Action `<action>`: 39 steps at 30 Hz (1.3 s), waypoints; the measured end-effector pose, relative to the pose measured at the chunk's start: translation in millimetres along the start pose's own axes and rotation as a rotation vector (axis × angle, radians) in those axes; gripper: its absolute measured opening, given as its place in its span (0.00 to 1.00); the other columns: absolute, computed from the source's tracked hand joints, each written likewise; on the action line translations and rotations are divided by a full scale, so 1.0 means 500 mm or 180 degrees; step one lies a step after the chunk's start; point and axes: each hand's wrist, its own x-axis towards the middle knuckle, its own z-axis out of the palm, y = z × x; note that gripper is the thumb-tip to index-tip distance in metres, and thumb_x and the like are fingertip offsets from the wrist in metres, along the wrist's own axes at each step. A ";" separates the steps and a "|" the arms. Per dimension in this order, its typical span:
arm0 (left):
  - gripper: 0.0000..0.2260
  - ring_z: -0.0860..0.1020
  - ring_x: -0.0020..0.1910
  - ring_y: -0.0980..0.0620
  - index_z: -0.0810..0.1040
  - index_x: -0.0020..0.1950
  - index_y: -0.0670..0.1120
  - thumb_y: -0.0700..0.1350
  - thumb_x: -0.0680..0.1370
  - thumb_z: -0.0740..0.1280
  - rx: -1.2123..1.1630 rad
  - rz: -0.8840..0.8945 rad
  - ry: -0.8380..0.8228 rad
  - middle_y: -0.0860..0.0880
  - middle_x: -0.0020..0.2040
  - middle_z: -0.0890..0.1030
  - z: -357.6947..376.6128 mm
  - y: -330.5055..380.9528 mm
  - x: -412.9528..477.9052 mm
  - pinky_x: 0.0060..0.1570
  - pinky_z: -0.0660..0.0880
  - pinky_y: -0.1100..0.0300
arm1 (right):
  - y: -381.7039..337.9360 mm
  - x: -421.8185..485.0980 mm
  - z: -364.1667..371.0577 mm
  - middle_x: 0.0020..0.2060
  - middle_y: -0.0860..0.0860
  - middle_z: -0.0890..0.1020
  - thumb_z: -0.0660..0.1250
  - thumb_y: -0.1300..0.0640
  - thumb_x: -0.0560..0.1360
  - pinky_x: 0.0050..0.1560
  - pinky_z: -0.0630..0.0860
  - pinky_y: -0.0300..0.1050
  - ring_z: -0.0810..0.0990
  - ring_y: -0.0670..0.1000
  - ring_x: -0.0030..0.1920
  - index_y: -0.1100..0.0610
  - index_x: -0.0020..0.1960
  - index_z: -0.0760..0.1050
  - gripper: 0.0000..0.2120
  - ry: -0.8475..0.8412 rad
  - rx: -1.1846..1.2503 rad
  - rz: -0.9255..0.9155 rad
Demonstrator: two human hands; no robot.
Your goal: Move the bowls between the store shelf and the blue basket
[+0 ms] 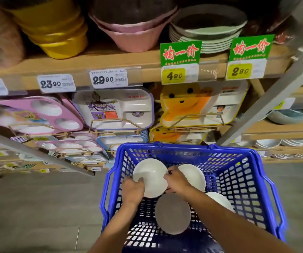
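The blue basket (238,179) stands on the floor below the shelves. Both my hands hold one white bowl (151,177) inside it: my left hand (132,190) grips its near left rim, my right hand (175,180) grips its right rim. A second white bowl (194,175) lies behind my right hand. A third white bowl (220,199) shows partly past my right forearm. A grey-looking bowl (172,214) sits at the basket's near middle. The wooden store shelf (96,61) runs across the top of the view.
On the shelf stand yellow bowls (55,33), pink bowls (136,33) and green plates (207,33). Children's divided trays (116,108) hang on racks below. More white bowls (267,143) sit on a lower right shelf. Grey floor (37,207) lies left of the basket.
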 end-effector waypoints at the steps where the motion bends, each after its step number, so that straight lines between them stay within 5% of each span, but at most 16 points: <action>1: 0.20 0.73 0.62 0.39 0.69 0.67 0.37 0.43 0.77 0.65 -0.0134 0.0088 0.0023 0.39 0.64 0.74 -0.008 0.008 -0.011 0.62 0.71 0.50 | -0.005 -0.021 -0.010 0.51 0.56 0.77 0.60 0.59 0.78 0.40 0.83 0.52 0.82 0.57 0.44 0.54 0.61 0.67 0.12 -0.0050 0.0143 -0.0018; 5: 0.16 0.74 0.59 0.41 0.66 0.63 0.44 0.42 0.77 0.65 -0.0576 0.0322 0.0021 0.42 0.60 0.75 -0.033 0.043 -0.063 0.60 0.73 0.47 | -0.017 -0.100 -0.048 0.47 0.56 0.78 0.61 0.59 0.77 0.36 0.83 0.52 0.82 0.56 0.35 0.52 0.51 0.68 0.04 -0.0005 0.0444 -0.0353; 9: 0.08 0.76 0.44 0.54 0.68 0.51 0.53 0.40 0.78 0.62 -0.0947 0.0853 -0.0093 0.47 0.50 0.78 -0.046 0.106 -0.138 0.36 0.69 0.59 | -0.026 -0.192 -0.126 0.46 0.58 0.78 0.62 0.61 0.77 0.35 0.83 0.53 0.79 0.52 0.31 0.55 0.46 0.68 0.04 0.0243 0.0756 -0.0677; 14: 0.16 0.79 0.50 0.51 0.69 0.58 0.56 0.37 0.77 0.62 -0.1751 0.1275 -0.0922 0.52 0.54 0.78 0.002 0.195 -0.288 0.42 0.76 0.54 | 0.012 -0.323 -0.261 0.41 0.56 0.77 0.61 0.61 0.78 0.28 0.80 0.46 0.79 0.49 0.31 0.56 0.47 0.68 0.03 0.0474 0.1394 -0.0979; 17: 0.14 0.81 0.49 0.49 0.71 0.58 0.55 0.38 0.77 0.61 -0.2117 0.1232 -0.1251 0.50 0.55 0.79 0.054 0.244 -0.384 0.38 0.79 0.52 | 0.061 -0.402 -0.354 0.32 0.55 0.76 0.62 0.61 0.77 0.27 0.78 0.46 0.78 0.49 0.26 0.58 0.45 0.68 0.04 0.0646 0.1733 -0.1187; 20: 0.12 0.77 0.57 0.43 0.74 0.57 0.55 0.42 0.77 0.59 -0.2108 0.1184 -0.1470 0.47 0.59 0.77 0.117 0.288 -0.486 0.46 0.80 0.45 | 0.124 -0.480 -0.454 0.29 0.55 0.78 0.64 0.58 0.77 0.30 0.78 0.46 0.77 0.52 0.28 0.57 0.46 0.69 0.04 0.0678 0.1888 -0.1363; 23: 0.12 0.79 0.54 0.43 0.73 0.59 0.54 0.45 0.78 0.57 -0.1900 0.1164 -0.1668 0.48 0.56 0.79 0.186 0.325 -0.584 0.34 0.80 0.54 | 0.196 -0.548 -0.551 0.31 0.55 0.79 0.65 0.51 0.78 0.33 0.79 0.48 0.77 0.51 0.30 0.58 0.49 0.70 0.10 0.0717 0.1916 -0.1569; 27: 0.13 0.83 0.50 0.40 0.74 0.61 0.49 0.47 0.78 0.59 -0.1822 0.1100 -0.2187 0.44 0.54 0.83 0.285 0.360 -0.709 0.41 0.81 0.48 | 0.300 -0.623 -0.664 0.31 0.53 0.78 0.63 0.45 0.78 0.36 0.80 0.50 0.80 0.51 0.31 0.62 0.56 0.71 0.19 0.0962 0.2182 -0.1641; 33: 0.10 0.84 0.42 0.41 0.75 0.55 0.47 0.46 0.77 0.60 -0.1711 0.0851 -0.2826 0.40 0.51 0.83 0.430 0.411 -0.862 0.32 0.81 0.48 | 0.437 -0.719 -0.811 0.44 0.52 0.81 0.61 0.38 0.76 0.45 0.81 0.60 0.81 0.51 0.41 0.51 0.55 0.78 0.19 0.1330 0.2340 -0.1570; 39: 0.11 0.85 0.40 0.41 0.78 0.53 0.49 0.47 0.77 0.59 -0.1462 0.0997 -0.3335 0.43 0.47 0.86 0.538 0.465 -0.963 0.37 0.82 0.45 | 0.518 -0.771 -0.925 0.44 0.51 0.83 0.62 0.36 0.74 0.41 0.82 0.53 0.81 0.51 0.42 0.46 0.59 0.77 0.20 0.1356 0.2614 -0.1653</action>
